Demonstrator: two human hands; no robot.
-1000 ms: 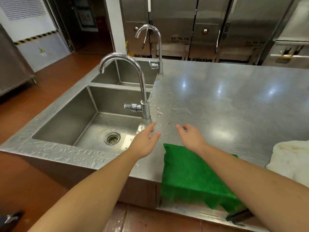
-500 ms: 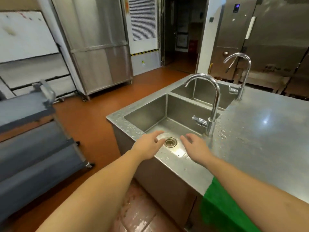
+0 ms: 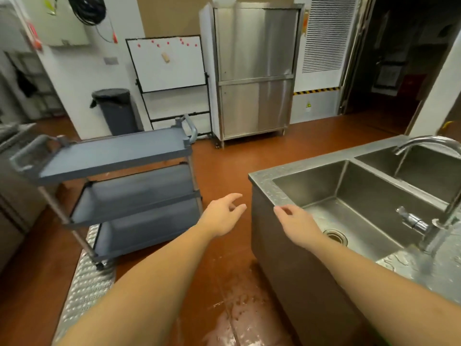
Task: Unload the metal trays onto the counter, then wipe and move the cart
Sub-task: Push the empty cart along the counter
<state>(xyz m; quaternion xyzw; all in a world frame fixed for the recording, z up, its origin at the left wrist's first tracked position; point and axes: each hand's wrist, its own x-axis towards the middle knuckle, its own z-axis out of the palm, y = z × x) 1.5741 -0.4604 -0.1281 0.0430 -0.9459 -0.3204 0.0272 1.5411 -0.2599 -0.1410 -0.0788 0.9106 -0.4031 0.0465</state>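
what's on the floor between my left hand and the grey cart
In the head view, only bare red-brown floor separates the left hand from the grey three-shelf plastic cart.
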